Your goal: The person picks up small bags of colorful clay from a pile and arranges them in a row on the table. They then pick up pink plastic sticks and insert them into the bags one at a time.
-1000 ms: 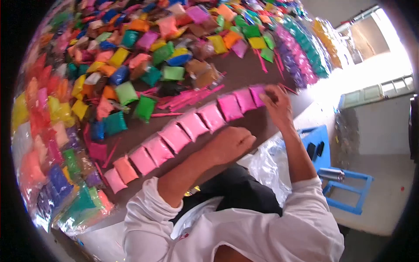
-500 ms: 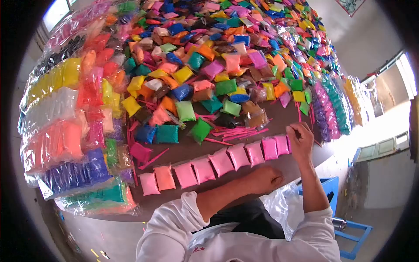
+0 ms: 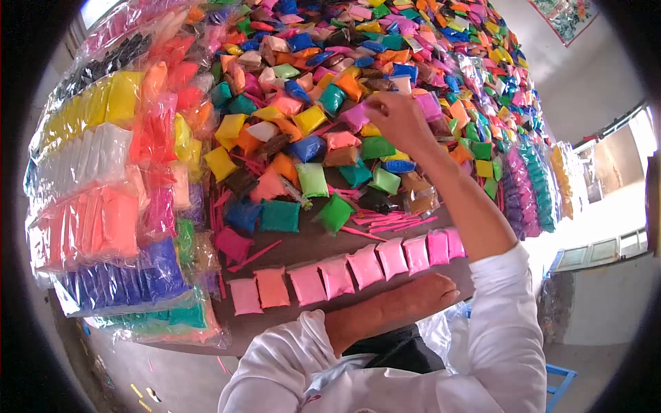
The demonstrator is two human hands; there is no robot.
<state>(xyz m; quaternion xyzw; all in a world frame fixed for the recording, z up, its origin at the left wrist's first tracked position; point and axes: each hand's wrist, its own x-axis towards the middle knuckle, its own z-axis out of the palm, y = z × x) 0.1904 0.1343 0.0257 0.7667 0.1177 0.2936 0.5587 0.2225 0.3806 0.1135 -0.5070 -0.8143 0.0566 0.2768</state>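
My right hand (image 3: 394, 113) reaches into the pile of small coloured clay-like packets, its fingers curled at the upper corner of a purple packet (image 3: 354, 117). The hand covers the packets beneath it. Near the table's front edge, my left hand (image 3: 437, 290) lies with its fingers curled in; whatever they may hold is hidden. A slightly curved row of pink packets runs along the front of the table, from a light pink packet (image 3: 246, 297) and a salmon packet (image 3: 273, 287) at the left to a magenta packet (image 3: 437, 248) near my right forearm.
Clear bags of packets are stacked at the left, including yellow bags (image 3: 107, 100) and blue bags (image 3: 124, 279). More bagged packets (image 3: 533, 179) stand at the right. Pink strips (image 3: 396, 222) lie between the pile and the row. A blue frame (image 3: 561, 378) stands at lower right.
My right hand has moved from the right end of the pink row forward and left into the pile. My left hand stays near the table edge. The view has shifted slightly.
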